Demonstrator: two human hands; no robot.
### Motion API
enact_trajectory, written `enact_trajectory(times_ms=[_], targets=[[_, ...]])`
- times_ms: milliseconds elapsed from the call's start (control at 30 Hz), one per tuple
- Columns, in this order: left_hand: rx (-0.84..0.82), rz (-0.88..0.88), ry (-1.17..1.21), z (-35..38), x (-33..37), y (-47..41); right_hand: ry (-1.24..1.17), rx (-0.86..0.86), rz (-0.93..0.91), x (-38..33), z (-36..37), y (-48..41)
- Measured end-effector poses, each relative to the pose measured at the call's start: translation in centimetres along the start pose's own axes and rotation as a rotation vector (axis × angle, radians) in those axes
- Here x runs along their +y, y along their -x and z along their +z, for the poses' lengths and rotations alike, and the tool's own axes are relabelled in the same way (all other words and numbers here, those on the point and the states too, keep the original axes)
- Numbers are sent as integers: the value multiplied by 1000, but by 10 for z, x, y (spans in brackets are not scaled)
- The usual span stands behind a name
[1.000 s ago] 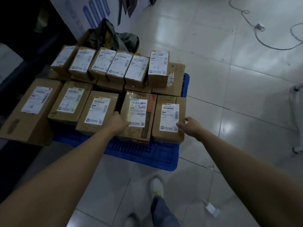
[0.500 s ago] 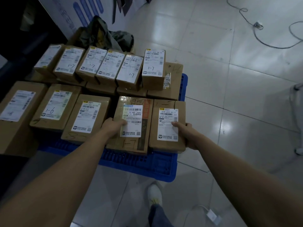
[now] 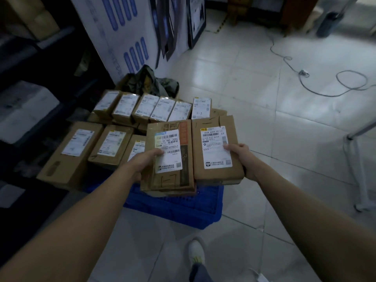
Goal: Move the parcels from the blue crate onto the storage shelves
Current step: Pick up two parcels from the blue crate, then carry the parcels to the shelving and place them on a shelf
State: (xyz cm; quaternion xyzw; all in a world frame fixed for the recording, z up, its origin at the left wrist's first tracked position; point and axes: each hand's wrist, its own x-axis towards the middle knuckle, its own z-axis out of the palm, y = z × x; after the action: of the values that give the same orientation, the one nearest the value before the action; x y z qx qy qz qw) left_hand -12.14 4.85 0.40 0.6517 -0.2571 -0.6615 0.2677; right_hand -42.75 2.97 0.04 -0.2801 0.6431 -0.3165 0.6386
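Note:
Two brown cardboard parcels are lifted side by side above the blue crate (image 3: 175, 208). My left hand (image 3: 142, 161) grips the left parcel (image 3: 171, 180), which has orange tape and a white label, from its left edge with the thumb on the label. My right hand (image 3: 242, 157) grips the right parcel (image 3: 215, 171) at its right edge, thumb on its label. Several more labelled parcels (image 3: 114, 145) lie on the crate behind and to the left. Dark storage shelves (image 3: 30, 82) stand at the left.
A dark green bag (image 3: 150, 82) lies behind the crate against a white panel with blue marks (image 3: 122, 33). A cable (image 3: 325, 92) runs over the tiled floor at the right. A white metal stand leg (image 3: 358, 169) is at far right. My shoe (image 3: 196, 253) is below.
Both hands closed on the two front-right parcels and raised them off the crate towards me. The view tilted up, showing more of the room.

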Motion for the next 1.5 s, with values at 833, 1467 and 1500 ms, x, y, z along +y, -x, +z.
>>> enact_trajectory(times_ms=[833,1467,1500], targets=[[946,491,698,-259,-100,414,321,-1077,-227,-100,450,212],[1906,527,1272,27,-396,675,1097,-2119,-14,193,485,578],[1944,527,1286,44,-408,686,1113,-2153,-13,209,475,598]])
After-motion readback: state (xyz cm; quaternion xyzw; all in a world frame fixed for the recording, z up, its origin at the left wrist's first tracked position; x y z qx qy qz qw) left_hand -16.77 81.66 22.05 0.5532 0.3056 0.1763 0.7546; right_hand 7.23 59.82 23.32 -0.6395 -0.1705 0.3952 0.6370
